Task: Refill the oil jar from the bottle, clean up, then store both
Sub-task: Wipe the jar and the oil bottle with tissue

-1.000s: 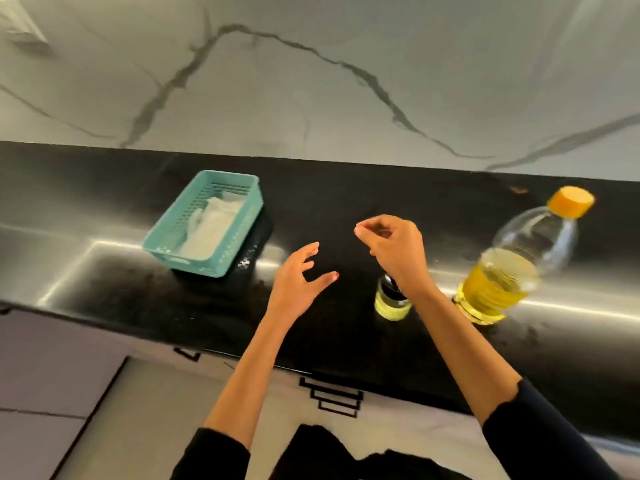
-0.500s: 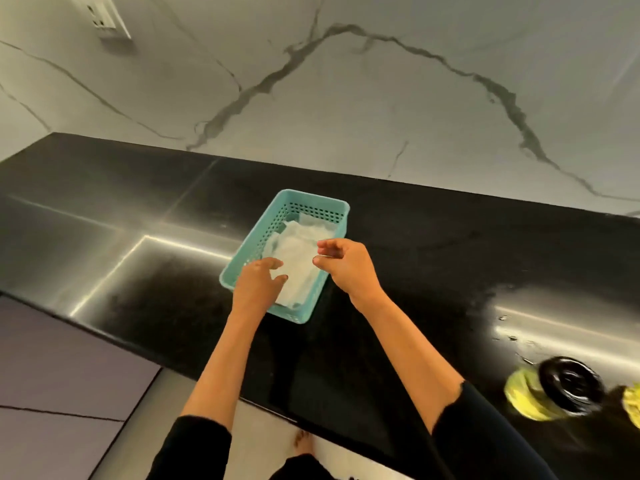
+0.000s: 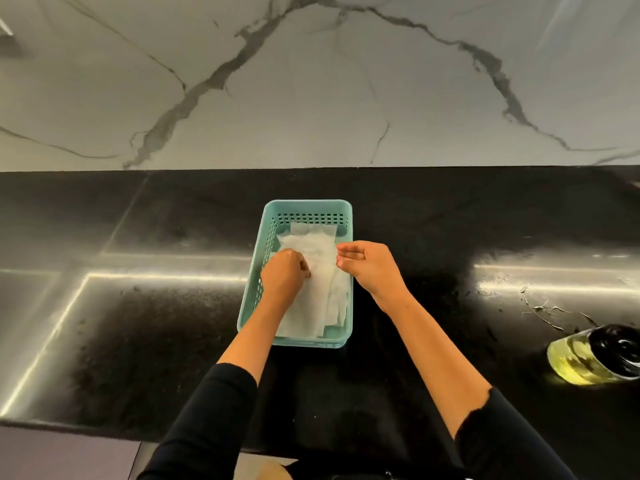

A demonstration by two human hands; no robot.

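Note:
A teal plastic basket (image 3: 301,207) stands in the middle of the black counter and holds several white tissues (image 3: 318,299). My left hand (image 3: 284,276) is inside the basket, its fingers curled and pinching the top tissue. My right hand (image 3: 369,268) hovers over the basket's right rim with fingers relaxed and holding nothing. The small glass oil jar (image 3: 595,355) with a black lid and yellow oil stands at the far right. The oil bottle is out of view.
Oil smears and droplets (image 3: 540,306) shine on the black counter (image 3: 138,323) just left of the jar. A marble wall (image 3: 311,81) rises behind the counter. The counter's front edge runs along the lower left.
The view has swung left, so the basket is now centred and the jar sits at the right edge. My left hand went from the basket's near rim into it and pinched a tissue.

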